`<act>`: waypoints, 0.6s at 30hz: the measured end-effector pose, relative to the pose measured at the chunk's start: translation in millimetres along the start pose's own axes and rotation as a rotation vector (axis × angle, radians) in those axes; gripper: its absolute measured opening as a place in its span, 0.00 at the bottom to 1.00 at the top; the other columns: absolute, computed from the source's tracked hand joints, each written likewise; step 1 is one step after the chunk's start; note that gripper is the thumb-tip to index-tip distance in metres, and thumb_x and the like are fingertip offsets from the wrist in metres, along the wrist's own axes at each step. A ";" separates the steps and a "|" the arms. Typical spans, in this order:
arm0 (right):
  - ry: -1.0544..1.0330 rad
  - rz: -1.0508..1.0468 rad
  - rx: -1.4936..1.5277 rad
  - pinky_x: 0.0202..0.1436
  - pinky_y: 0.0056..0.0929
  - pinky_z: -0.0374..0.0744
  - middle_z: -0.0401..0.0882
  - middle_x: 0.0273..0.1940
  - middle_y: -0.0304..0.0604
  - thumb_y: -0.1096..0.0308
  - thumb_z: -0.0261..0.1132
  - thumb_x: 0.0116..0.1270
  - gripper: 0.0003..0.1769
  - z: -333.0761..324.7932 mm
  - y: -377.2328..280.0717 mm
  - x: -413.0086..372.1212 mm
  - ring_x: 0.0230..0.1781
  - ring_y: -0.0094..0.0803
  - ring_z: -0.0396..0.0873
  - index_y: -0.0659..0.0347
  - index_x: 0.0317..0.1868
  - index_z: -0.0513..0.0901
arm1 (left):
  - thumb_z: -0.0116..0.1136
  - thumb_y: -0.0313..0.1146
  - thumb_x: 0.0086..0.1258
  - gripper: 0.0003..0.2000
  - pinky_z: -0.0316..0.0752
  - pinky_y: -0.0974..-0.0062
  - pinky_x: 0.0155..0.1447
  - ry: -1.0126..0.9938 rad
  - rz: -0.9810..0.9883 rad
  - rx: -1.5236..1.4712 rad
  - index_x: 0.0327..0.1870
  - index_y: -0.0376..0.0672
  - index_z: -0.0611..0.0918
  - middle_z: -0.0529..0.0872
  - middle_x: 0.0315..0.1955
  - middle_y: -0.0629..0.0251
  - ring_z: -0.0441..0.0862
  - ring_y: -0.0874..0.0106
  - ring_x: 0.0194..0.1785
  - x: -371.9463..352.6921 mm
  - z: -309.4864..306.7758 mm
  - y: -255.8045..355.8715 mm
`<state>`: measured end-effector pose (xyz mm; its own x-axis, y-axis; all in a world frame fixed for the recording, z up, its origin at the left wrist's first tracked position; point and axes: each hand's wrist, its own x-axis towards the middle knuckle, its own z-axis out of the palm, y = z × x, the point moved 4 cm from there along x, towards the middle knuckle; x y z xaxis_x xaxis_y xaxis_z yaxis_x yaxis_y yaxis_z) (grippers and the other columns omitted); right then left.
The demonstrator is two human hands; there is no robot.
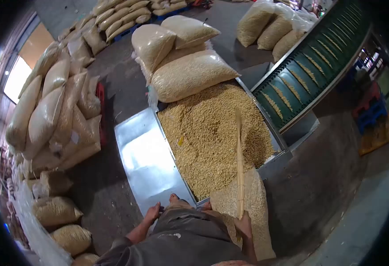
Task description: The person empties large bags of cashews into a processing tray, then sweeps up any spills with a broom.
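My right hand (244,225) is wrapped round the lower end of a long, thin bamboo stick (240,177), whose far end reaches over a heap of pale yellow kernels (203,137). The heap fills a metal bin (284,156). My left hand (152,213) is beside my left thigh, near the lower edge of a shiny metal sheet (145,155); its fingers look curled, but what they hold, if anything, is too small to tell. A filled pale sack (258,217) lies beside my right leg, below the bin.
Full sacks (194,73) are stacked behind the bin. A green conveyor (310,71) with rows of kernels rises at the right. More sacks (48,111) are piled at the left. Blue crates (372,116) stand at the far right.
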<state>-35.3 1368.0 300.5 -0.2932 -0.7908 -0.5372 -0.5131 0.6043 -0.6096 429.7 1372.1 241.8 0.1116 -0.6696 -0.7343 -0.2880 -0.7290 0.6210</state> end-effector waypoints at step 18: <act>-0.599 -0.350 -0.696 0.61 0.40 0.71 0.66 0.67 0.53 0.45 0.58 0.69 0.42 125.3 -236.0 -82.7 0.62 0.45 0.72 0.49 0.76 0.50 | 0.47 0.61 0.70 0.33 0.77 0.68 0.41 0.165 0.026 -0.514 0.52 0.34 0.80 0.85 0.41 0.57 0.82 0.69 0.37 45.2 -141.4 -58.7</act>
<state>211.0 1302.9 415.8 0.3249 -0.6181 -0.7158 -0.9103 0.0009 -0.4140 586.1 1364.5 210.9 0.2701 -0.6720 -0.6895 0.2048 -0.6597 0.7231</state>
